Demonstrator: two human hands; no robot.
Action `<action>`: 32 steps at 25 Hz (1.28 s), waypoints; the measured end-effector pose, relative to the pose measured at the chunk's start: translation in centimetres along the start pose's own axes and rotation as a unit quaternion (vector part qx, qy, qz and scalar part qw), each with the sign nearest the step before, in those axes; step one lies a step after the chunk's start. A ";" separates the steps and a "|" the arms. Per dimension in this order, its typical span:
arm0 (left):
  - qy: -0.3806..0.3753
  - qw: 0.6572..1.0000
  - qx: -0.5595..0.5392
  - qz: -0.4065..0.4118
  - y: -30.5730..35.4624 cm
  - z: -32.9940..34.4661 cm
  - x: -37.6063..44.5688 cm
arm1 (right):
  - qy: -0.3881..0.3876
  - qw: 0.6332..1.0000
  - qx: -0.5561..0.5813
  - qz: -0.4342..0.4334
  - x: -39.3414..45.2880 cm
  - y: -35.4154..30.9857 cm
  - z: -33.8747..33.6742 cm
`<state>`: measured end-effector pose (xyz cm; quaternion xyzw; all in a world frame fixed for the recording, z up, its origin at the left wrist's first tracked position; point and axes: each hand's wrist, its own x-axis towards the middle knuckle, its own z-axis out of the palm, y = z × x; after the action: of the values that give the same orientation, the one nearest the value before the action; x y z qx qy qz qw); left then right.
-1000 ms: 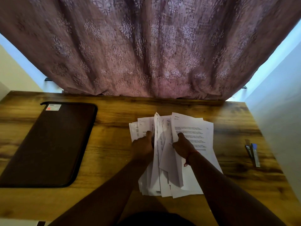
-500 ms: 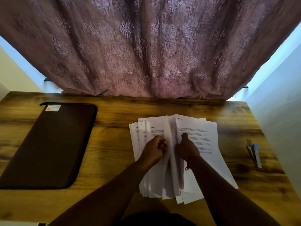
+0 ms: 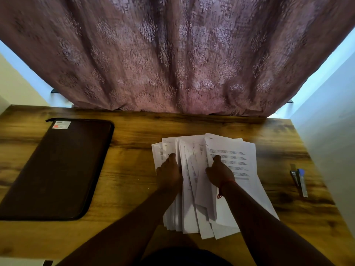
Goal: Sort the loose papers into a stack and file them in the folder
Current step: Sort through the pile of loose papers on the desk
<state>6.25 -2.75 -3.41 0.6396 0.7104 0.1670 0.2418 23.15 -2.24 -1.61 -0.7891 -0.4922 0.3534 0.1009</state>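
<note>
1. The left hand (image 3: 170, 174) lies palm-down on the left part of the papers (image 3: 233, 160), thumb stretched forward, the other fingers tucked in among the sheets and gripping them.
2. The right hand (image 3: 220, 174) rests on the right part of the papers, thumb pointing ahead, fingers curled under an upturned sheet; a red thread circles its wrist.
3. Both forearms reach forward from the near edge of the surface (image 3: 134, 169).
4. The papers lie fanned and uneven on the surface, several sheets raised between the hands.
5. The dark folder (image 3: 57, 166) lies closed and flat, well left of the papers.
6. A small blue-tipped tool (image 3: 299, 179) lies right of the papers.
7. A patterned curtain (image 3: 172, 54) hangs beyond the papers.
</note>
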 end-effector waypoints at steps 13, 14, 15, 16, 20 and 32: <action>-0.065 0.991 0.110 0.047 0.3 -1.7 0.1 | -0.024 1.000 0.012 0.004 0.0 -0.3 -0.3; -0.060 0.989 0.119 0.061 0.3 -1.7 0.0 | -0.026 1.000 0.013 0.004 0.0 -0.3 -0.2; -0.051 0.987 0.130 0.077 0.3 -1.8 -0.1 | -0.026 1.000 0.012 0.004 0.0 -0.3 -0.2; -0.037 0.983 0.151 0.094 0.2 -1.8 -0.1 | -0.025 1.000 0.010 0.002 0.0 -0.3 -0.2; -0.020 0.964 0.222 0.142 -0.7 -1.2 0.3 | -0.021 1.000 0.001 -0.001 0.1 -0.1 -0.1; -0.002 0.998 0.036 0.053 -0.4 -1.7 -0.8 | -0.017 1.000 0.001 0.000 0.5 0.0 0.2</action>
<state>5.04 -3.48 -2.15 0.6851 0.6805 0.1525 0.2105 23.14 -1.89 -1.95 -0.7826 -0.4939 0.3673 0.0930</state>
